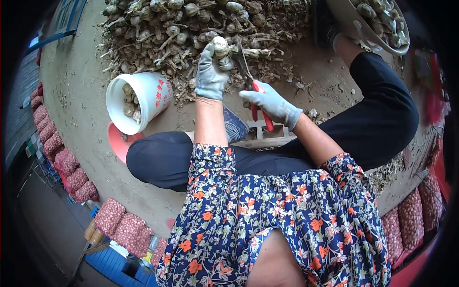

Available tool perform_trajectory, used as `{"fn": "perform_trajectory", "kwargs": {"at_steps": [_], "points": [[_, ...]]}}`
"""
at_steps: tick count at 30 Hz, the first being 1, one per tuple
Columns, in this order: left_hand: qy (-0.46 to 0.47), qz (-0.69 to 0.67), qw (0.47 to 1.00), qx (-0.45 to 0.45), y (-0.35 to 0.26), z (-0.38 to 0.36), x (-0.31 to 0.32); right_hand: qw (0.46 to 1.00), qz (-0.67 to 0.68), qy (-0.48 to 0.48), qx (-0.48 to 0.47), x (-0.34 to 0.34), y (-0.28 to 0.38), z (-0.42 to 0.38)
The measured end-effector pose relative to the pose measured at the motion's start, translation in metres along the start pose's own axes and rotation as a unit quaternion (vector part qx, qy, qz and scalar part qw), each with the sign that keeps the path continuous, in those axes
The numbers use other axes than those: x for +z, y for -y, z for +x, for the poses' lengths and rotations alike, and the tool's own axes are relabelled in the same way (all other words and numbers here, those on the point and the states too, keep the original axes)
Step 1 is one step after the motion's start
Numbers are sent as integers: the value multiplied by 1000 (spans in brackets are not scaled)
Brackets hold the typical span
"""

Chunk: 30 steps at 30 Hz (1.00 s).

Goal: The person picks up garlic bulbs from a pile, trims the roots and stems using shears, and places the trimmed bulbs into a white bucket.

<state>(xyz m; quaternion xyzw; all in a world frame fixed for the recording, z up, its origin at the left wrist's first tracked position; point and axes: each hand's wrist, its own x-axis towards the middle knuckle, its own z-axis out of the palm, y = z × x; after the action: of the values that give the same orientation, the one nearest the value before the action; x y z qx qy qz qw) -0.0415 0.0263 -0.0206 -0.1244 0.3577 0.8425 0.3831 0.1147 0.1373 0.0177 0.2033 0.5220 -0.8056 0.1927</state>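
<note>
My left hand (211,74), in a grey-white glove, is closed around a garlic bulb (220,46) whose dry stem points to the right. Red-handled pruning shears (257,88) are gripped in my gloved right hand (275,103). Their blades reach up to the stem close beside the bulb. Behind both hands spreads a large heap of garlic (177,28) with stems still on. To the left, a white bucket (160,95) with red lettering lies tipped, some garlic bulbs (130,103) inside it.
A red basin (118,143) is partly under the bucket by my knee. At the upper right stands a pale tub (404,36) of garlic. Filled mesh sacks (131,233) line the left and right edges. Stem scraps (299,86) litter the ground.
</note>
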Motion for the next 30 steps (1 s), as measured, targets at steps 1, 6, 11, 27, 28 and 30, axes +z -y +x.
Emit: {"fn": "perform_trajectory", "kwargs": {"at_steps": [1,6,11,27,28,30], "points": [[19,18,1000,5,6,-3,-1,999,36,-18,34,0,4,-2],[39,-129,990,48,11,-11,2,956,232,-81,160,1,-9,-20],[32,16,998,58,-12,-38,13,988,12,-121,97,-15,-10,-27],[-18,701,683,203,-14,-77,18,692,-697,-151,-111,-8,14,-31],[-16,700,685,200,-12,-79,22,699,-697,-135,-85,-7,15,-30],[-20,674,713,191,-7,-81,26,708,-695,-116,-53,-3,15,-29]]}}
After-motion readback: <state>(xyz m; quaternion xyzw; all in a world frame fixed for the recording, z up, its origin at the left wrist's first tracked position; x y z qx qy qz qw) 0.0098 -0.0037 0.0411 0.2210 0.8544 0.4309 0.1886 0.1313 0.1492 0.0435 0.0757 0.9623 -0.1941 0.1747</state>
